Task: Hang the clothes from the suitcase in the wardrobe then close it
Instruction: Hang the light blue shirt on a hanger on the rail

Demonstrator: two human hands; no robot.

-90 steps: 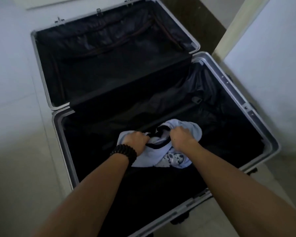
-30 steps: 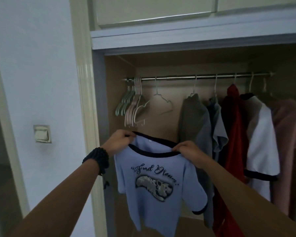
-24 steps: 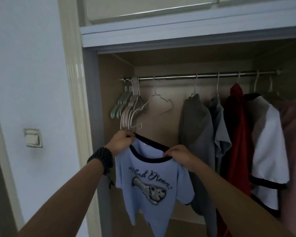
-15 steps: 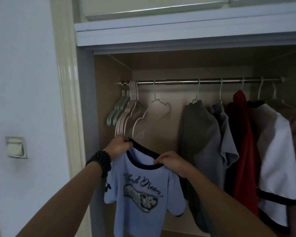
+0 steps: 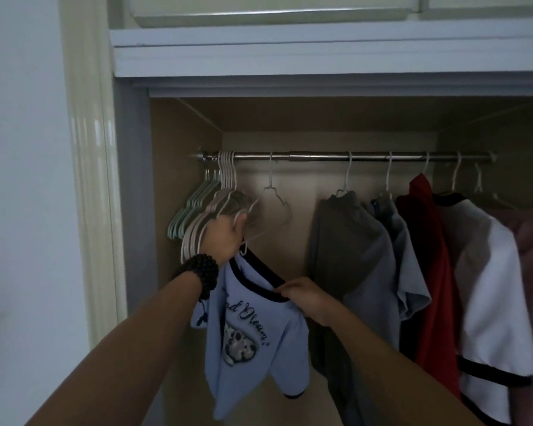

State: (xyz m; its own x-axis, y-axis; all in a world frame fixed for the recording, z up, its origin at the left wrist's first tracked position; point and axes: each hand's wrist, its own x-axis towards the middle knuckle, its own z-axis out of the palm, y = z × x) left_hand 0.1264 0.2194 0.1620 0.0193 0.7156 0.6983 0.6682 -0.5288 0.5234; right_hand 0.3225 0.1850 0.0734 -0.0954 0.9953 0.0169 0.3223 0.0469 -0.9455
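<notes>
The left hand (image 5: 225, 235) has risen from the blue T-shirt (image 5: 253, 333) collar to grasp an empty hanger (image 5: 271, 210) at the rail's left, the right hand (image 5: 305, 298) pinching the collar, so hanging comes next.

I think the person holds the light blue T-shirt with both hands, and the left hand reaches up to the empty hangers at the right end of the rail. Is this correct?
Not quite. In the head view the empty hangers hang at the left end of the rail, not the right. The rest stands: both the left hand and the right hand hold the light blue T-shirt.
</notes>
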